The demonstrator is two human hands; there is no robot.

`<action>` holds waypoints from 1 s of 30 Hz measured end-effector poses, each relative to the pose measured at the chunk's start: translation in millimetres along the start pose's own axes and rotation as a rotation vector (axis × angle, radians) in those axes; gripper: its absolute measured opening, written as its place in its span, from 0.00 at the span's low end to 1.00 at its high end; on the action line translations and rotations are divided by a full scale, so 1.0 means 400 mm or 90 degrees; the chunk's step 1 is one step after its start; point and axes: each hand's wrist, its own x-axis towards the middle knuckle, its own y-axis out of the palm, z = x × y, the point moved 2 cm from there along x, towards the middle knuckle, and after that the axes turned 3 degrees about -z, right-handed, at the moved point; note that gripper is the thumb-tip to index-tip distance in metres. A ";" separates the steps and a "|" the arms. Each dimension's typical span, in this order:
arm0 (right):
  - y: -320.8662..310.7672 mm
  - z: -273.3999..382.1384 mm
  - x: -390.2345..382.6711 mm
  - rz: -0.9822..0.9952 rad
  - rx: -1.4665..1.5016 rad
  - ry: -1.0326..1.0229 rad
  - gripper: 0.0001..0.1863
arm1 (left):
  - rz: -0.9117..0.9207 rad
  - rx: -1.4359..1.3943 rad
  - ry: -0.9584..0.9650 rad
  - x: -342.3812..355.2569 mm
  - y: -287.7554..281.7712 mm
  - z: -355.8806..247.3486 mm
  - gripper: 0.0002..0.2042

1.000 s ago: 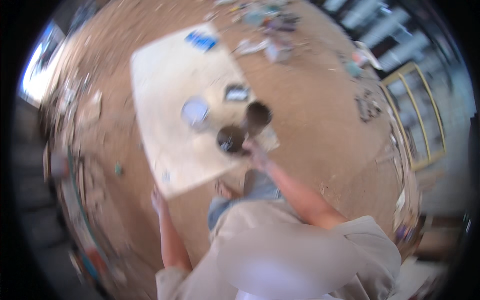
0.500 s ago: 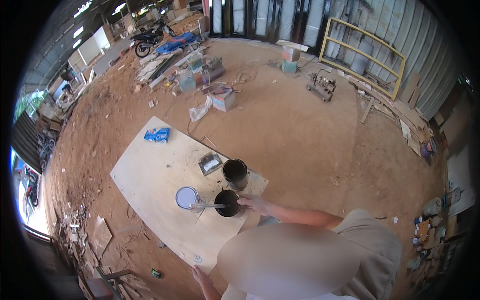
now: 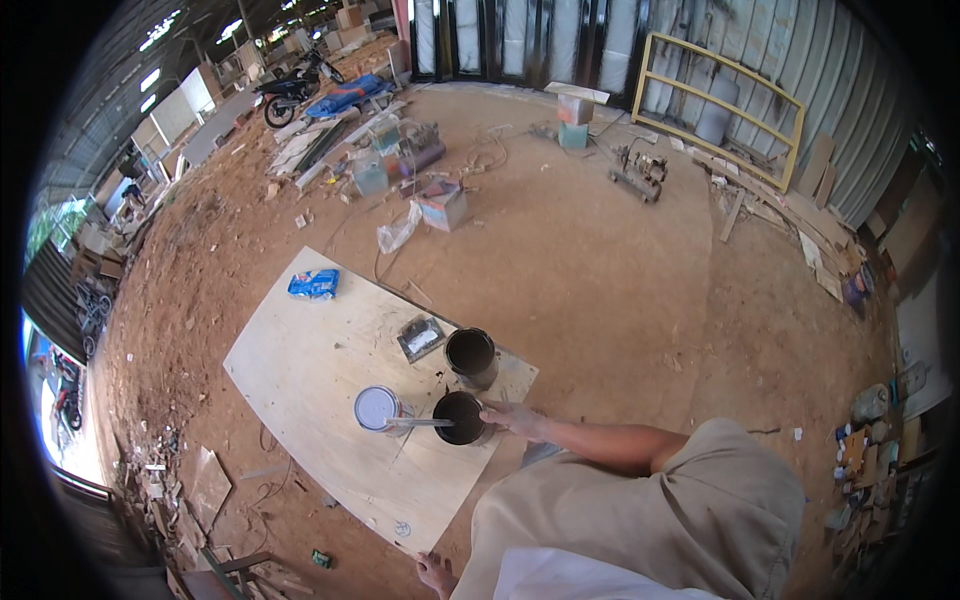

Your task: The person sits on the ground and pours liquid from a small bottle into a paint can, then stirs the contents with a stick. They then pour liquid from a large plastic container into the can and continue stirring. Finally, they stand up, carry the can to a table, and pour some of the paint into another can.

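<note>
My right hand (image 3: 514, 419) grips the right side of an open can (image 3: 459, 418) with a dark inside and dark smears. A flat, pale stick (image 3: 415, 422) reaches from this can's mouth to the side of a can with a whitish-grey top (image 3: 377, 408). Just behind stands a second open dark can (image 3: 471, 357). Beside it lies a shallow dark tray (image 3: 421, 339) with a pale patch inside. All rest on a light board (image 3: 330, 370). Below the board's near corner, my left hand (image 3: 437, 573) holds nothing visible, its fingers loosely apart.
A blue packet (image 3: 314, 284) lies on the board's far end. Beyond, the dirt floor carries a box (image 3: 441, 205), a clear plastic bag (image 3: 399, 229) and a compressor (image 3: 638, 174). A yellow frame (image 3: 720, 112) leans against the metal wall. Bottles and containers (image 3: 868, 440) crowd the right side.
My left hand has shifted right and slightly down from the board's near corner. My right hand keeps its hold on the can. The whole view has shifted slightly.
</note>
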 end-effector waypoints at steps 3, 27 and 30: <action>-0.007 -0.006 -0.002 -0.025 -0.039 0.015 0.45 | -0.021 0.026 -0.048 -0.012 -0.002 0.012 0.24; 0.190 0.153 0.109 -0.132 -0.639 -0.504 0.27 | -0.449 0.729 0.092 0.027 0.257 -0.014 0.48; 0.216 0.186 0.146 0.004 -0.710 -0.395 0.24 | -0.413 0.877 0.071 0.033 0.310 -0.101 0.57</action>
